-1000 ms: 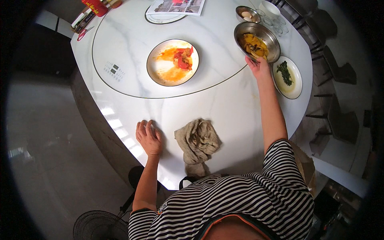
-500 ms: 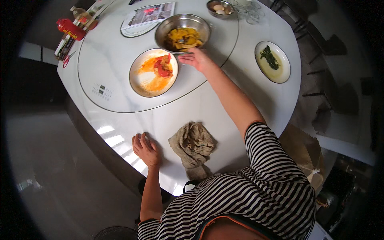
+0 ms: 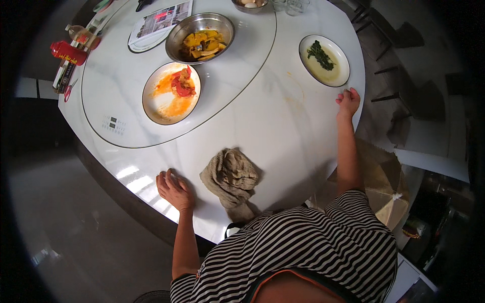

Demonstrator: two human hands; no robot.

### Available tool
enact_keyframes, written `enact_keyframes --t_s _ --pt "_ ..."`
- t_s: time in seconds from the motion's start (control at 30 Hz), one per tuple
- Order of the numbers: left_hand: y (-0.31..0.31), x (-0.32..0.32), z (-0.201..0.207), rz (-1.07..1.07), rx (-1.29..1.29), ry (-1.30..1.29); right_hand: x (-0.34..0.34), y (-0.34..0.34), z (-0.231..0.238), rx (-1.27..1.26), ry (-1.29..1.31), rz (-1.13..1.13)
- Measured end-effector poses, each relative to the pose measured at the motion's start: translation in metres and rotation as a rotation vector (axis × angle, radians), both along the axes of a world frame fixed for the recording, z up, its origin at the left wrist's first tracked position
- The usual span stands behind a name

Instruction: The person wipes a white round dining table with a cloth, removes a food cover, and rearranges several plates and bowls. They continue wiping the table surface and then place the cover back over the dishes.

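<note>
My left hand (image 3: 175, 191) rests on the tabletop near its front edge, fingers spread and nothing in them. My right hand (image 3: 348, 103) is raised just below the oval plate (image 3: 339, 81), its fingers half curled and apart, with no object visible in them. That white, dark-rimmed plate holds cooked dark greens (image 3: 320, 54) in a pale liquid. A crumpled brown cloth (image 3: 230, 177) lies between my arms. Farther off, a round plate (image 3: 151, 112) carries red and orange food remains. Behind it, a steel bowl (image 3: 226, 46) contains yellow-orange pieces, probably squash.
A round turntable panel (image 3: 227, 96) bears the steel bowl and round plate. A printed sheet (image 3: 151, 28) lies behind them. Red-handled scissors (image 3: 68, 92), a red bottle (image 3: 68, 52) and a clear bottle (image 3: 81, 35) line the left edge. Eggs in a small bowl (image 3: 251, 5) and glasses (image 3: 295, 7) stand far back.
My right hand has left the steel bowl's rim and swung right to the oval plate. My left hand stays on the table. The view has shifted, moving everything slightly left.
</note>
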State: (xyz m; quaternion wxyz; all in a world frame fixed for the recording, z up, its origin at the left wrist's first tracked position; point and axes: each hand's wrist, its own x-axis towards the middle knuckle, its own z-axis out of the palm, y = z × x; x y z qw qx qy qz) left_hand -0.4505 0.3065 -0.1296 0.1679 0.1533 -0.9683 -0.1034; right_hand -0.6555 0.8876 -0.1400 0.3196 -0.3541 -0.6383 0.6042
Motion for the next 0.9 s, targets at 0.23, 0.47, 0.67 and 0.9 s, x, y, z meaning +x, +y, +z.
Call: enact_keyframes --t_s 0.23,0.47,0.67,0.9 --pt "-0.004 -0.001 -0.006 0.002 -0.005 0.006 -0.033 0.020 0.008 -0.396 -0.045 0.236" --pt "-0.004 0.001 -0.007 -0.005 0.016 0.037 -0.038 -0.014 0.024 -0.325 -0.091 0.276" --pt "-0.002 0.001 -0.001 0.006 0.033 0.028 -0.015 -0.079 0.034 -0.299 -0.109 0.578" --pt "-0.005 0.001 -0.005 0.025 0.022 0.004 -0.002 -0.172 0.049 -0.311 -0.195 0.825"
